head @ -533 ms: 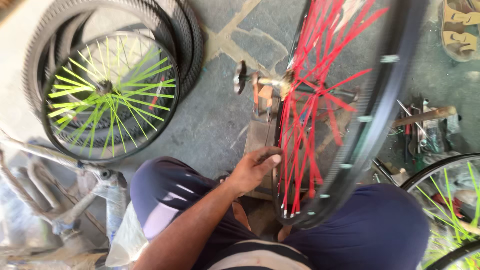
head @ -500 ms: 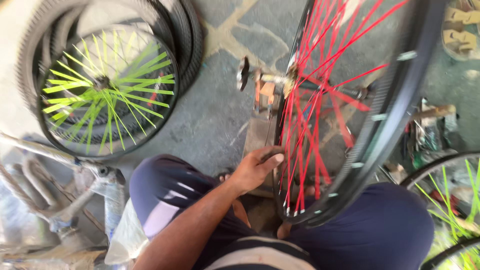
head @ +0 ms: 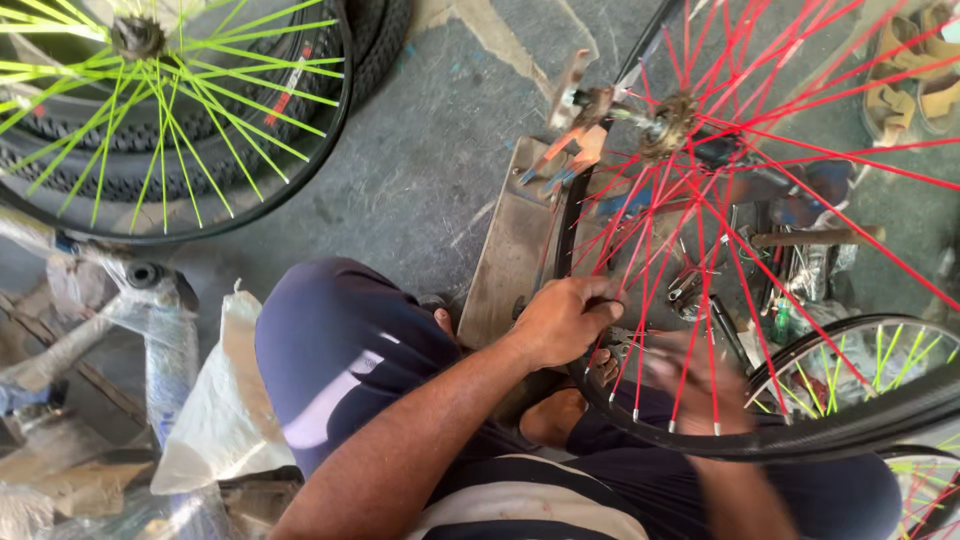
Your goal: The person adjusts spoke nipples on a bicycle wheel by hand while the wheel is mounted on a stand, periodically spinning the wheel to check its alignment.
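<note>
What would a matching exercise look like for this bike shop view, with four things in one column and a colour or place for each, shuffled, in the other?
Things:
1. Spokes of the wheel by the left hand
2. Spokes of the wheel lying at the upper left
3. Sandals
4. Plastic bag

Descriptions:
A. Bright yellow-green
B. White, on the floor beside the left knee
C. Red
D. Tan, at the upper right corner

Right pairs: 1-C, 2-A, 3-D, 4-B. The red spokes pass in front of the right hand, which is blurred.
</note>
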